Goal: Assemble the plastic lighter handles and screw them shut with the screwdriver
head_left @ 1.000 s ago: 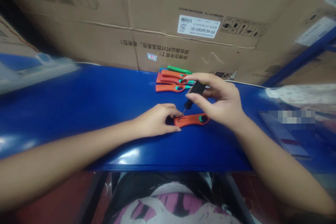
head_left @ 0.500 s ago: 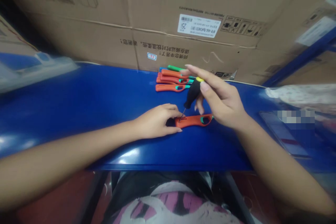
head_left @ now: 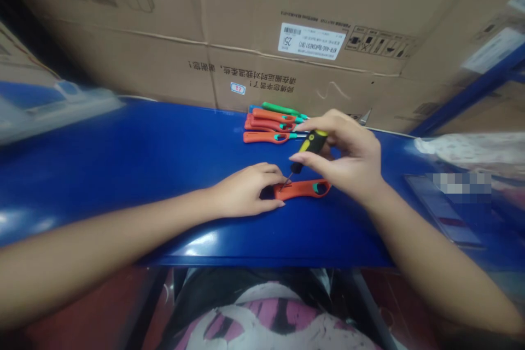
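An orange long-necked lighter (head_left: 302, 189) with a teal trigger lies on the blue table. My left hand (head_left: 250, 188) rests on the table and grips the lighter's left end between thumb and fingers. In my right hand (head_left: 348, 156) is a black and yellow screwdriver (head_left: 313, 143), tilted, with its tip at the left end of the lighter. The fingers are round the handle. Behind them lie several more lighters, among them an orange one (head_left: 266, 137) in front and a green one (head_left: 282, 108) at the back; my right hand hides some of their metal necks.
A large cardboard box (head_left: 246, 27) stands along the back of the blue table (head_left: 123, 175). To the right lie a phone-like flat object (head_left: 443, 213) and a pale patterned cloth (head_left: 455, 147). A whitish plastic-looking item (head_left: 53, 112) lies at the left.
My right hand has shifted its grip on the screwdriver, its fingers now curled further round the handle, and the handle leans more to the right. My left hand and the lighter stay put.
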Tool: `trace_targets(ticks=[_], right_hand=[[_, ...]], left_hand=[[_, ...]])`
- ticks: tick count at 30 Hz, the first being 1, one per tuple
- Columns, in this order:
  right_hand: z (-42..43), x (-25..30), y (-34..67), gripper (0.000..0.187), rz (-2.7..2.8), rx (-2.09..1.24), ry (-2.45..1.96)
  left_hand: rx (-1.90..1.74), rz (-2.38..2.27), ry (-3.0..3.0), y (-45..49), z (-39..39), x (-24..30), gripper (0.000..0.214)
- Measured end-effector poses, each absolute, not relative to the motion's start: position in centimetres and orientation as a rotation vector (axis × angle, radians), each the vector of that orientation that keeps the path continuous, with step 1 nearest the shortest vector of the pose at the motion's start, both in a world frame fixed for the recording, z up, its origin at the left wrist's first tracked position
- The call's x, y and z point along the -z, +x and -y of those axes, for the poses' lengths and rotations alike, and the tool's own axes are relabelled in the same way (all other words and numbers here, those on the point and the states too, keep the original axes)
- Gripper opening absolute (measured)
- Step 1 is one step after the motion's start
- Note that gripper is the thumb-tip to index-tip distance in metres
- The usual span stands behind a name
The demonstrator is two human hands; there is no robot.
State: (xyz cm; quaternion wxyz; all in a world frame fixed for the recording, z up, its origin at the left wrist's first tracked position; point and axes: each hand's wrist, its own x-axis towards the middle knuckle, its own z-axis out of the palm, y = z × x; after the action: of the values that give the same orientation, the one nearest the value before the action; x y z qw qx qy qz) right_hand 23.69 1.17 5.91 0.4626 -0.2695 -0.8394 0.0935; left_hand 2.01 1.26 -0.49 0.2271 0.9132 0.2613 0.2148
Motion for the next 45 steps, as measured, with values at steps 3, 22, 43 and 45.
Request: trace_targets(ticks=[3, 22, 43, 45], right_hand=[[-1.1, -6.1, 23.8, 0.036, 2.126, -0.202, -0.676], [-1.1, -6.3, 24.0, 0.042, 2.171, -0.186, -0.713], [-0.9, -6.6, 24.0, 0.034, 2.22, -0.055, -0.58], [-0.7, -6.8, 23.9, 0.031, 2.218, -0.189, -0.551]], left_hand=[[-0.597, -0.689, 2.514, 2.0, -1.2, 0.5, 0.035], [-0.582, -0.637, 2.481, 2.4, -1.1, 0.4, 0.038], [-0.603, -0.662, 2.512, 2.4, -1.1, 0.7, 0.041], [-0.606, -0.675, 2.512, 2.4, -1.1, 0.8, 0.041]])
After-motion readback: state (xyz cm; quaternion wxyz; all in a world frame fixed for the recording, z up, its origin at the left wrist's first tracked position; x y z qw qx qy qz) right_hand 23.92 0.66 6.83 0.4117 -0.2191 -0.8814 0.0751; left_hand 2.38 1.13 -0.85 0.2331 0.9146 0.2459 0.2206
